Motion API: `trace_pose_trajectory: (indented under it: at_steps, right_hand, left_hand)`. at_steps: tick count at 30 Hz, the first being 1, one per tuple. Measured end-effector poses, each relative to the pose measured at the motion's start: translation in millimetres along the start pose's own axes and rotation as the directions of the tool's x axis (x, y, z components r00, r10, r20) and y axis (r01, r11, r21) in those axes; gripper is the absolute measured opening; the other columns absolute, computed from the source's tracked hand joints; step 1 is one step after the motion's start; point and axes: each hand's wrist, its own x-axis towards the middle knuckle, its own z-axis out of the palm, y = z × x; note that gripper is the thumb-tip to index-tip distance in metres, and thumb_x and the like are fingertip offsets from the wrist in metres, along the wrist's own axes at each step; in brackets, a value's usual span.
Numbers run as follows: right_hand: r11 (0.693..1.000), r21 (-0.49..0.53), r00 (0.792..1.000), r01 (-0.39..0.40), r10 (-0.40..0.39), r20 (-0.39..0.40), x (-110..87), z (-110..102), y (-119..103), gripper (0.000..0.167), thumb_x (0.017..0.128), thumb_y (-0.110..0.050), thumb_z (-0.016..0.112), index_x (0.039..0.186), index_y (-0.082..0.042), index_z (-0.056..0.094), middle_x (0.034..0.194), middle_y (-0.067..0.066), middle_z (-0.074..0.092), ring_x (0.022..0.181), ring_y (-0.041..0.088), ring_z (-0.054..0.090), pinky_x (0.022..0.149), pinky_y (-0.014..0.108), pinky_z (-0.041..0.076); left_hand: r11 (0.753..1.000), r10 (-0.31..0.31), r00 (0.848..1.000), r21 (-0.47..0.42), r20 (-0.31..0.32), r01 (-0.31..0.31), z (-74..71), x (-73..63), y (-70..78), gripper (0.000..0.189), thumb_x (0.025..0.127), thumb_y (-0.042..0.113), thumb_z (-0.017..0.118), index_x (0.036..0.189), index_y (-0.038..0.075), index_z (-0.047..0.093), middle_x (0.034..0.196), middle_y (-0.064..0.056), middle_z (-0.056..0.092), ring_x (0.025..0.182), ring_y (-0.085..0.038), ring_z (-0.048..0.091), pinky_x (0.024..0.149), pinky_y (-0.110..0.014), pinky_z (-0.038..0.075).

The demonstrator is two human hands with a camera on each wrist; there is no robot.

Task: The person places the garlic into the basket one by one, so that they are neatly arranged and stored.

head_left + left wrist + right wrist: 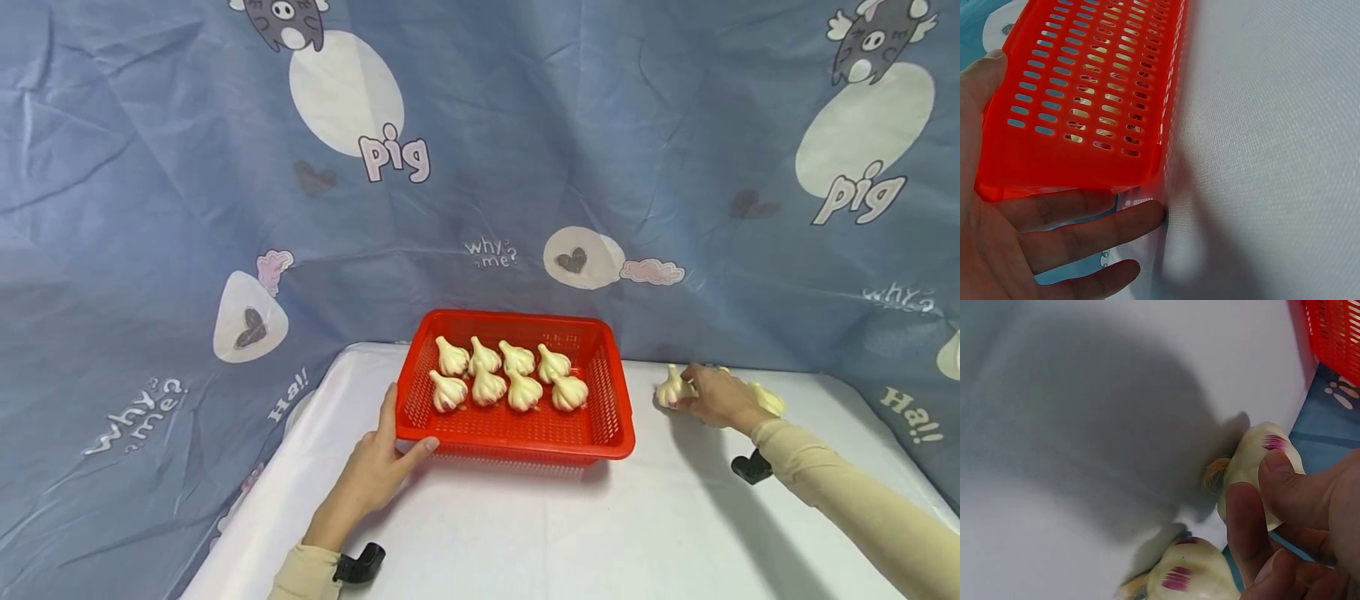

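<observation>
A red plastic basket (517,437) stands on the white table, holding several garlic bulbs (489,387) in two rows. At its front left corner, my left hand (378,467) touches the basket with thumb and fingers spread. The left wrist view shows those fingers extended beside the slotted wall (1085,94). To the right of the basket, my right hand (716,396) pinches a garlic bulb (672,388) between thumb and fingers. In the right wrist view the thumb lies on that bulb (1250,459), and a second bulb (1194,575) sits close by.
Another garlic bulb (767,400) lies right of my right hand, partly hidden by the wrist. A blue printed cloth (480,167) hangs behind the table. White tabletop (510,533) extends in front of the basket.
</observation>
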Motion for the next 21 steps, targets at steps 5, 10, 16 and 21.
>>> trace_pose_trajectory:
  at_steps: [5, 10, 16, 21]
  right_hand:
    - [0.999, 0.039, 0.999, 0.001, -0.003, 0.038, -0.5, -8, -3, 0.047, 0.09, -0.018, 0.083, 0.121, 0.01, 0.061, 0.113, 0.029, 0.073, 0.074, 0.024, 0.071, 0.067, 0.045, 0.056]
    - [0.997, 0.071, 0.999, 0.016, -0.018, 0.029, 1.3, -22, -10, 0.048, 0.092, -0.016, 0.08, 0.129, 0.008, 0.061, 0.121, 0.03, 0.072, 0.075, 0.022, 0.07, 0.061, 0.039, 0.052]
    - [0.997, 0.08, 1.0, 0.014, -0.015, 0.01, 6.2, -38, -16, 0.049, 0.091, -0.018, 0.081, 0.13, 0.004, 0.063, 0.124, 0.029, 0.071, 0.085, 0.032, 0.068, 0.065, 0.043, 0.049]
    - [0.996, 0.07, 0.998, 0.056, -0.056, -0.009, 9.9, -49, -24, 0.047, 0.091, -0.013, 0.08, 0.131, 0.006, 0.062, 0.127, 0.03, 0.071, 0.077, 0.023, 0.074, 0.073, 0.052, 0.055]
  left_hand:
    - [1.0, 0.003, 1.0, -0.005, 0.0, -0.003, -0.4, 1.1, 0.1, 0.112, 0.094, 0.063, 0.071, 0.172, 0.022, 0.002, 0.085, -0.005, 0.073, 0.085, -0.019, 0.071, 0.094, -0.054, 0.054]
    - [1.0, 0.006, 1.0, -0.004, -0.005, -0.006, -1.2, 2.2, 0.9, 0.113, 0.094, 0.063, 0.071, 0.172, 0.022, 0.001, 0.084, -0.005, 0.073, 0.083, -0.017, 0.07, 0.093, -0.054, 0.054]
    - [1.0, 0.002, 1.0, -0.007, 0.006, -0.002, -1.1, 2.0, 1.2, 0.112, 0.095, 0.063, 0.07, 0.172, 0.02, 0.002, 0.083, -0.005, 0.073, 0.083, -0.016, 0.07, 0.094, -0.054, 0.054]
    - [1.0, -0.002, 1.0, -0.005, 0.01, 0.002, -1.1, 1.5, 0.3, 0.111, 0.096, 0.063, 0.069, 0.172, 0.019, 0.002, 0.083, -0.005, 0.073, 0.086, -0.018, 0.072, 0.095, -0.056, 0.054]
